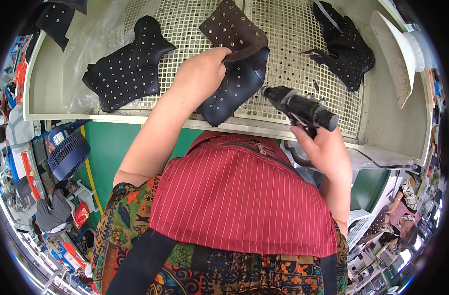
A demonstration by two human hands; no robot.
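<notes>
A studded leather piece (234,83) is pinched at its upper edge by the left hand (200,73), lying on the grid (293,29) of the counter (57,64). A black spray gun (298,108) is clenched in the right hand (323,147), its nozzle close to the piece. Another black piece (128,64) lies to the left.

A studded black leather piece (128,64) lay at left on the counter's white grid (185,24); another studded black piece (345,46) lay at right. A blue fan (67,152) stood below the counter beside a green panel (108,147).
</notes>
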